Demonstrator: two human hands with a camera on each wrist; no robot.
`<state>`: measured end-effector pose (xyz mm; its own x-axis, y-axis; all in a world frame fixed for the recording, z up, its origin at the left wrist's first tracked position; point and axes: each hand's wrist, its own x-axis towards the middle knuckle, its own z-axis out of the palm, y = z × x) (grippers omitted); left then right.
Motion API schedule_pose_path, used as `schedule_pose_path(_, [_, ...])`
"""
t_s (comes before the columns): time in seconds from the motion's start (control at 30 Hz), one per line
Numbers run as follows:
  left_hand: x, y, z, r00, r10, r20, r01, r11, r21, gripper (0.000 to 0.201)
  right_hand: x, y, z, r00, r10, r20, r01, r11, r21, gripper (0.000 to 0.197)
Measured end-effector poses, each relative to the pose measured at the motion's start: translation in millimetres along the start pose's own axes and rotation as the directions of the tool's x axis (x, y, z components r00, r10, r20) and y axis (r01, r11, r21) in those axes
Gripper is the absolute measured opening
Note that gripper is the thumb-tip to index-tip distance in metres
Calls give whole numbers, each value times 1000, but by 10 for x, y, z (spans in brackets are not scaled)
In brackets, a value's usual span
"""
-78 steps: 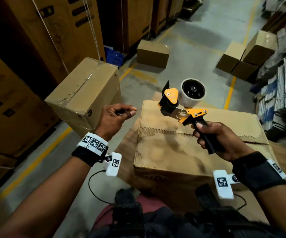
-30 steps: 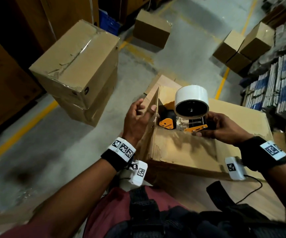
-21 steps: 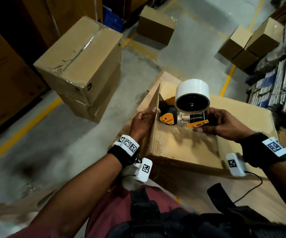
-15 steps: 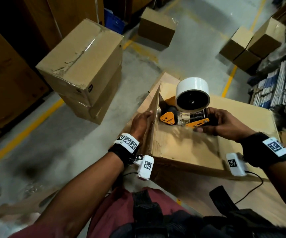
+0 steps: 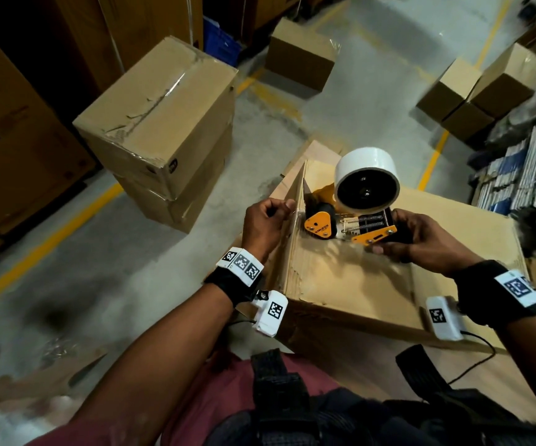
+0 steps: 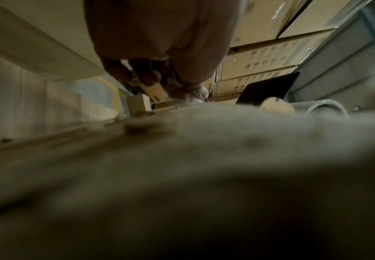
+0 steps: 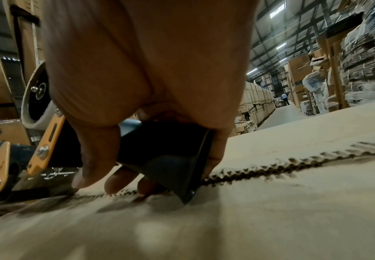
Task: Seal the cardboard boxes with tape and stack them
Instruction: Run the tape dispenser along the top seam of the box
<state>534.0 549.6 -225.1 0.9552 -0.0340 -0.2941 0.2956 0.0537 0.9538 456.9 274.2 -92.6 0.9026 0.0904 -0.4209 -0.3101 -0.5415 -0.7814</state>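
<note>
While my right hand grips the tape dispenser flat on the cardboard box, my left hand curls at its left edge. Grey concrete warehouse floor, two stacked boxes left.

Left hand fingertips blurred, perhaps pinching.

Counting six boxes on the floor here, two of them stacked. One tape gun with one roll, and two hands.
</note>
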Motion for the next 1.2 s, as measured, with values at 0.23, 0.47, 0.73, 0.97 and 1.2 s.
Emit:
schedule_pose_path(0.23, [-5,-113,50,973,-198,116,196,980,29,70,-1,23,5,1000,-8,-4,8,1000,-9,45])
schedule_pose_path(0.47, [93,-132,-48,932,-344,111,292,898,331,65,-22,3,28,999,-34,-5,34,999,-1,38])
schedule_pose_path(0.73, [-31,47,-232,977,-82,-198,70,995,-67,24,-17,41,38,999,-32,-34,32,999,-7,48])
schedule_pose_path(0.97, [-429,333,16,906,-223,359,377,811,-448,121,0,156,21,998,-65,-26,63,996,-64,61])
schedule_pose_path(1.2, [-403,362,20,812,-327,483,493,827,-269,122,26,168,14,997,-67,-31,66,997,-36,61])
